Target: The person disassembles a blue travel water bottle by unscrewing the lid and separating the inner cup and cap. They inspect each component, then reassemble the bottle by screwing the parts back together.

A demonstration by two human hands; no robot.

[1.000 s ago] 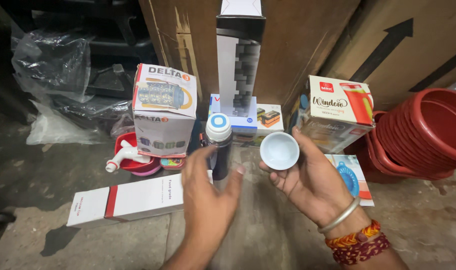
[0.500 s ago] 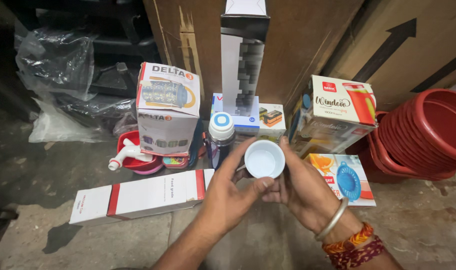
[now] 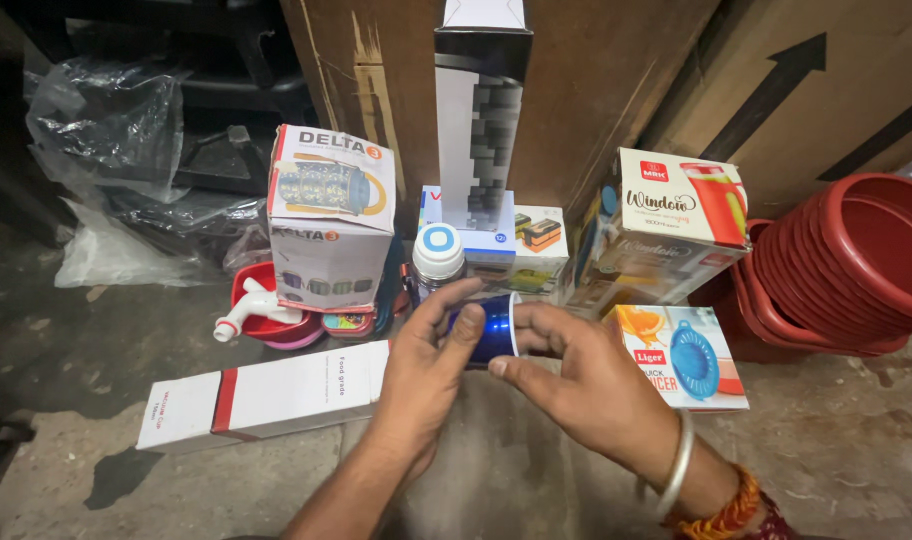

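Note:
Both hands meet low in the middle of the head view around a shiny blue cup (image 3: 494, 330), which lies on its side between the fingers. My left hand (image 3: 426, 370) pinches its left end with thumb and fingers. My right hand (image 3: 586, 385), with a metal bangle and red-orange threads on the wrist, grips its right side from behind. Just beyond the hands stands a flask (image 3: 438, 258) with a white cap with a blue centre, its lower body hidden by my left fingers.
Product boxes stand around: a jug carton (image 3: 328, 215) at the left, a tall dark box (image 3: 479, 110) behind, a tumbler carton (image 3: 676, 225) and a flat juicer box (image 3: 681, 355) at the right. A long white box (image 3: 266, 395) lies on the floor. Stacked red tubs (image 3: 846, 270) sit far right.
The cup has been turned from opening-up to sideways. My left hand has left the flask and come onto the cup, and both hands have closed together.

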